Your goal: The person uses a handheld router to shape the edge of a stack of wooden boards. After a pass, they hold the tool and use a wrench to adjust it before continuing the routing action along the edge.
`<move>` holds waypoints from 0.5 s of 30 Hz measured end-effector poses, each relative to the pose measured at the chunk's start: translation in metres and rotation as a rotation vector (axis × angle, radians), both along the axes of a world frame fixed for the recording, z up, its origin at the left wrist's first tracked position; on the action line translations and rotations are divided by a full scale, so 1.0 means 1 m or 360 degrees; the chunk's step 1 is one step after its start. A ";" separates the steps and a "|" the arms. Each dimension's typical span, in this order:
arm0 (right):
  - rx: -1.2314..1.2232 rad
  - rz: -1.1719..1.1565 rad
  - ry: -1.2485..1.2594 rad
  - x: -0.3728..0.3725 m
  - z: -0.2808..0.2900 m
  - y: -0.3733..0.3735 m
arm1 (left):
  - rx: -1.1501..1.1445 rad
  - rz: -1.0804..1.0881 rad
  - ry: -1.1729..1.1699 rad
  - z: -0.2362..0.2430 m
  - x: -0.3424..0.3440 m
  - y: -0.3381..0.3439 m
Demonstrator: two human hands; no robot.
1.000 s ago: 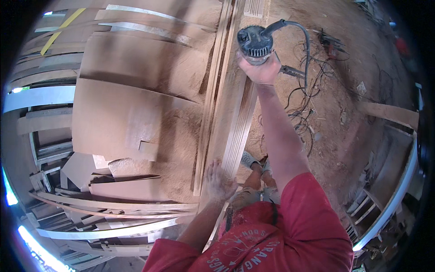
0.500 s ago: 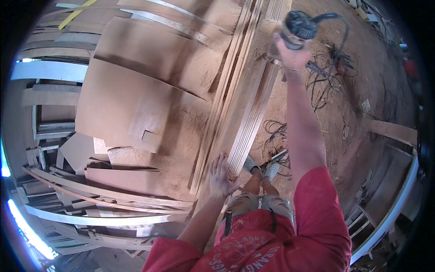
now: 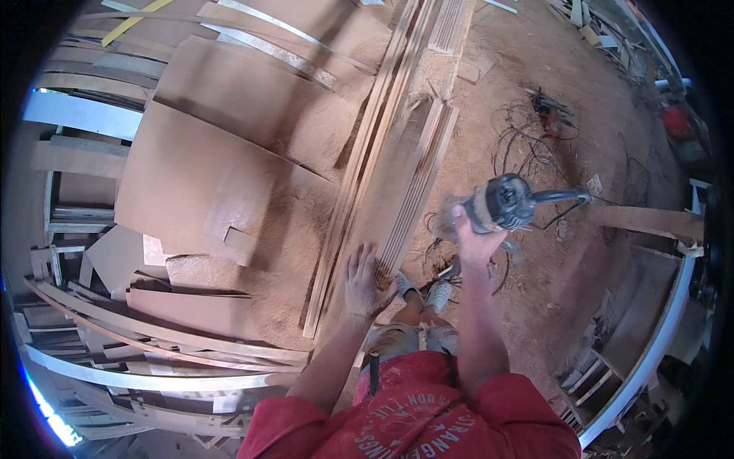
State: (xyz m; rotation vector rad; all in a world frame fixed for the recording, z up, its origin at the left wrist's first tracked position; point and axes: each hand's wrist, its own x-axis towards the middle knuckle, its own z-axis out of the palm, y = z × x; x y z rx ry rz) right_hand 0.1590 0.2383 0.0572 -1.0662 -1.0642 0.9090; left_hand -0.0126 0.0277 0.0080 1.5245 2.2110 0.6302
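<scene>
My right hand [image 3: 480,243] is wrapped round a corded trim router [image 3: 501,203], dusty and black-topped. The router is held up in the air to the right of the workbench, tilted, its cable [image 3: 558,196] running off to the right. My left hand [image 3: 365,284] lies with fingers spread on the near end of the bench, pressing beside a grooved wooden board [image 3: 413,203]. Several parallel grooves run along that board. Left of it, long narrow wood strips [image 3: 355,183] lie side by side, dusted with sawdust.
Large brown sheets [image 3: 195,172] covered in sawdust spread across the left. Timber lengths [image 3: 176,336] are stacked at the lower left. Tangled cables with a power tool [image 3: 552,115] lie on the dusty floor at right. Another grooved piece [image 3: 451,24] sits at the bench's far end.
My right hand has brought the router back from the far end of the grooved board, toward me and off the wood's right side. My left hand stays at the near end.
</scene>
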 end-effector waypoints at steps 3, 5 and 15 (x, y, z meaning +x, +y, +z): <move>-0.0128 0.0085 0.0059 -0.011 0.005 -0.012 | 0.0057 -0.0060 -0.0009 0.006 0.003 0.045; -0.0275 0.0153 0.0002 -0.020 0.008 -0.013 | 0.0075 -0.0056 0.0047 0.009 0.001 0.061; -0.0510 0.0084 -0.0175 -0.077 0.014 0.009 | -0.0074 0.0039 0.0313 -0.020 0.000 -0.018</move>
